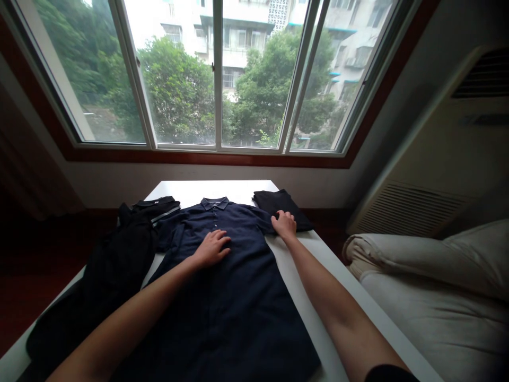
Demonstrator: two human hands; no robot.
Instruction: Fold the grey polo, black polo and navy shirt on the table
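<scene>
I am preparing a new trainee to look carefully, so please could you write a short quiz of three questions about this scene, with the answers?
1. True or false: the collar of the navy shirt is at its end nearer to the window.

2. Multiple choice: what is directly under the left hand?
A) The sofa
B) The front of the navy shirt
C) The window frame

3. Fill in the blank: seen by the person, the bunched black clothing lies to the ____ of the navy shirt.

Key: 1. true; 2. B; 3. left
</scene>
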